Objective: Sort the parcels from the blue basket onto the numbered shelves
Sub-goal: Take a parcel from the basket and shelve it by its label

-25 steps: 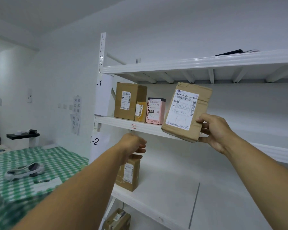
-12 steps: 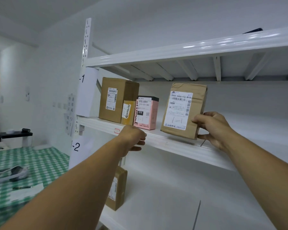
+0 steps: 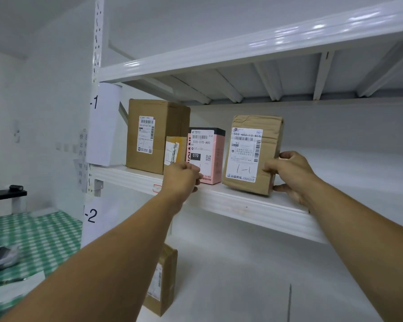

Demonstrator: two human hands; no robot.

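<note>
A brown paper parcel point(image 3: 265, 156) with a white label marked "1-1" stands upright on the shelf marked 1-1 point(image 3: 254, 205), its base on the board. My right hand point(image 3: 289, 173) grips its right edge. To its left stand a pink box point(image 3: 207, 156), a small yellow box point(image 3: 175, 149) and a large cardboard box point(image 3: 154, 135). My left hand point(image 3: 182, 180) is curled into a loose fist at the shelf's front lip, in front of the yellow and pink boxes, holding nothing. The blue basket is out of view.
Paper signs point(image 3: 105, 124) on the left upright point(image 3: 98, 43) mark levels 1 and 2. A brown parcel point(image 3: 163, 280) stands on the lower shelf point(image 3: 242, 287). A shelf board point(image 3: 242, 49) runs overhead. A green checked table point(image 3: 33, 240) lies at lower left.
My right hand carried the brown parcel from in front of the rack onto the shelf and stood it upright beside the pink box. My left hand rose to the shelf's front lip.
</note>
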